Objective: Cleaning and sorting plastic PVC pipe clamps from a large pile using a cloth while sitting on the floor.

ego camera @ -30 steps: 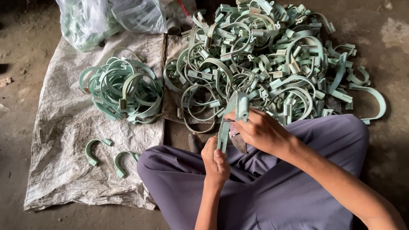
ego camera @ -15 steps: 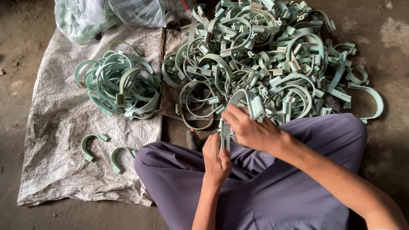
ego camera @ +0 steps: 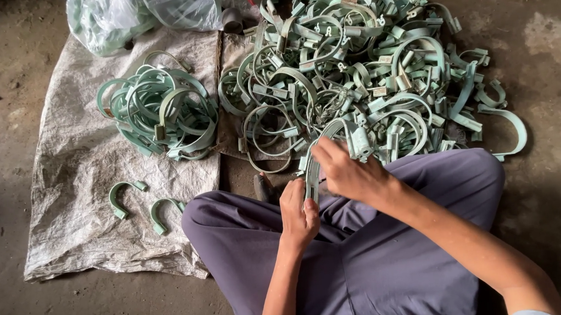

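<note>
Head view: left hand (ego camera: 299,216) and right hand (ego camera: 348,171) grip one green clamp (ego camera: 312,168); two lie on sacking (ego camera: 81,189).

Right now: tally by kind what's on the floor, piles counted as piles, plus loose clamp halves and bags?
Piles of green clamps: 2, a big pile and a small pile
Loose half clamps on the sack: 2
Clear plastic bags: 1, maybe more
Woven sack: 1
Total: 6

two clamp heaps (ego camera: 366,68), two loose clamps (ego camera: 144,205)
</note>
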